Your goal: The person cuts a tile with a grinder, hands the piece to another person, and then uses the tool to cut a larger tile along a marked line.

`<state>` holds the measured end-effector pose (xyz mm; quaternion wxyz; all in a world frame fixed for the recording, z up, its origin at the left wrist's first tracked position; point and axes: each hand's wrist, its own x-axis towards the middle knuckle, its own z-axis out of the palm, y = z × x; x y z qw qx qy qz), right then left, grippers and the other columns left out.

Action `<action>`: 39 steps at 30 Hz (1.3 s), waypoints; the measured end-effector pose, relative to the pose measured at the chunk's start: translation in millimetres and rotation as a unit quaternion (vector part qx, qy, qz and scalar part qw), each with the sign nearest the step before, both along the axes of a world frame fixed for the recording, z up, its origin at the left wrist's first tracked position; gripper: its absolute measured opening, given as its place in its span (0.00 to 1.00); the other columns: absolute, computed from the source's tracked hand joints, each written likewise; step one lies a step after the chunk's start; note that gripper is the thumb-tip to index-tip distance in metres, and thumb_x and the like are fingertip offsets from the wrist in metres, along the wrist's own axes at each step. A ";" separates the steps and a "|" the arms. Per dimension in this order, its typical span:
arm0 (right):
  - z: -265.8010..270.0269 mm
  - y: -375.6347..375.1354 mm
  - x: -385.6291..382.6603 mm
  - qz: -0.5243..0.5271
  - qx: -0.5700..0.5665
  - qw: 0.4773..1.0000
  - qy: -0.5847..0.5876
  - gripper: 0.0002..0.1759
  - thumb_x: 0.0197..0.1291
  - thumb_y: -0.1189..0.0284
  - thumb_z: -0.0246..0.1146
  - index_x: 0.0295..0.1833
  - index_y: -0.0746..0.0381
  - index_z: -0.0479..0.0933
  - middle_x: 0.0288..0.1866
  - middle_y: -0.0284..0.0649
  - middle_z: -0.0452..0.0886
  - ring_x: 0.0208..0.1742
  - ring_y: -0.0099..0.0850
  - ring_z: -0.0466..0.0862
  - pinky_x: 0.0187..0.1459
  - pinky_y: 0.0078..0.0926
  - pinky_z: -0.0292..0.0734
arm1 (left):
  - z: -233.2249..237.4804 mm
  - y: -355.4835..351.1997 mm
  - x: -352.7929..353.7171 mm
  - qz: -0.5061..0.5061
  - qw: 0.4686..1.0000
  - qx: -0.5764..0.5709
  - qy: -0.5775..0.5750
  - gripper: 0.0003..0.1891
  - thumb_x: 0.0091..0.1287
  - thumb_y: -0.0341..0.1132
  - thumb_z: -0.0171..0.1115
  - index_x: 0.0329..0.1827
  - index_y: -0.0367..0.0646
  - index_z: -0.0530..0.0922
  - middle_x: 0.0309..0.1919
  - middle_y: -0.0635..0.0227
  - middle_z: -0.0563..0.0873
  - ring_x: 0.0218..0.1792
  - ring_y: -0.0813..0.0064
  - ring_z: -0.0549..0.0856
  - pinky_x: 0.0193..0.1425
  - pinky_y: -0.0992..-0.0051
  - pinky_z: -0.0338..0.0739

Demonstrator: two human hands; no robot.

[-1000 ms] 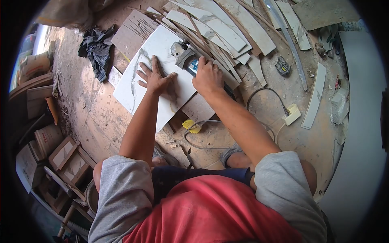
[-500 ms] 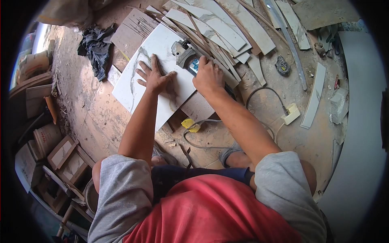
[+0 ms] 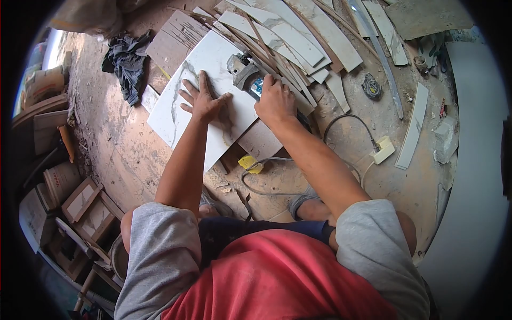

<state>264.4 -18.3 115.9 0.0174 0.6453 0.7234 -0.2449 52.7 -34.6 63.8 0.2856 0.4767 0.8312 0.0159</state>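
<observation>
A white marbled tile [image 3: 181,114] lies at an angle in front of me, on top of a duller board [image 3: 260,143]. My left hand [image 3: 204,99] rests flat on it with the fingers spread. Wrapped round the body of a power tool [image 3: 244,73] is my right hand [image 3: 276,100]. The tool's grey metal head sits at the tile's upper right edge, and a blue label shows beside my fingers. Its blade and the contact with the tile cannot be made out.
Tile strips [image 3: 298,42] lie piled beyond the tile. To the right are a tape measure [image 3: 372,86], a cream socket block [image 3: 382,150] and a loose strip [image 3: 413,125]. A cable loops near my feet. A dark cloth [image 3: 127,66] lies at upper left.
The tool and my right hand have shifted very slightly to the right. My left hand and the tile look unmoved.
</observation>
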 end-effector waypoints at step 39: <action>2.4 -8.4 8.8 -0.003 -0.018 1.000 0.003 0.25 0.61 0.72 0.60 0.61 0.68 0.64 0.56 0.55 0.78 0.59 0.50 0.81 0.59 0.46 0.77 | 0.9 -0.8 0.8 -0.002 1.000 0.001 0.000 0.65 0.45 0.67 0.76 0.83 0.70 0.41 0.80 0.44 0.28 0.78 0.37 0.24 0.72 0.30 0.24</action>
